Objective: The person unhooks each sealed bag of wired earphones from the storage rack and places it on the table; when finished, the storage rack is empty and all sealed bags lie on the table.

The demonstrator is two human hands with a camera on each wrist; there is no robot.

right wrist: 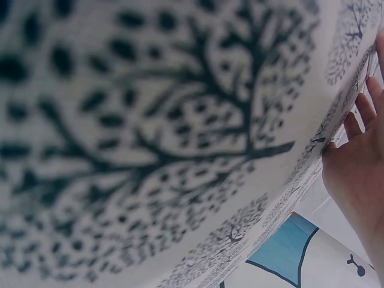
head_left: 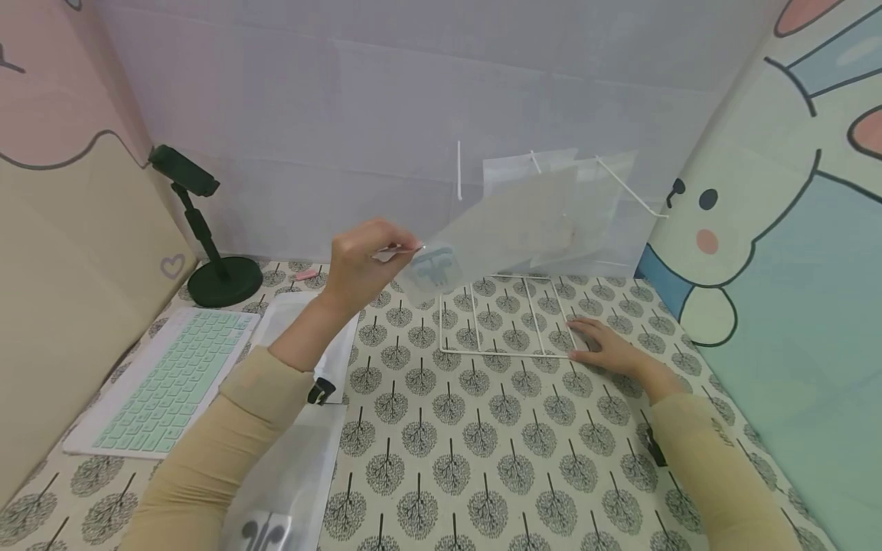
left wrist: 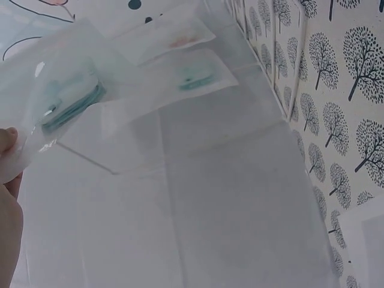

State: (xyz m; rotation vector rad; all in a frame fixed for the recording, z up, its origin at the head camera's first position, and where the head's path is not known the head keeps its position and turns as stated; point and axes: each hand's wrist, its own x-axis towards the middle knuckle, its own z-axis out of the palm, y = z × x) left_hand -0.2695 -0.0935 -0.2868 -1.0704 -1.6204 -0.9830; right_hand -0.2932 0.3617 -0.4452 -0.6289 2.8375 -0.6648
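Your left hand (head_left: 368, 260) pinches the near end of a translucent frosted plastic bag (head_left: 437, 268) with something teal inside. That bag is up above the table (head_left: 455, 436) and its tree-print cover, stretched rightward toward the white thin-wire rack (head_left: 496, 353); can't tell if it touches a prong. More frosted bags (head_left: 606, 203) hang at the rack's upper prongs; the left wrist view shows teal in one, orange-pink in another. Your right hand (head_left: 602, 348) is loosely spread, at the right rail of the rack's base, near the front corner; can't tell how firmly it presses. Left side: white keyboard with mint-green keys (head_left: 175, 375), black stand with a round base (head_left: 223, 279), flat plastic packaging (head_left: 292, 451) under your left arm.
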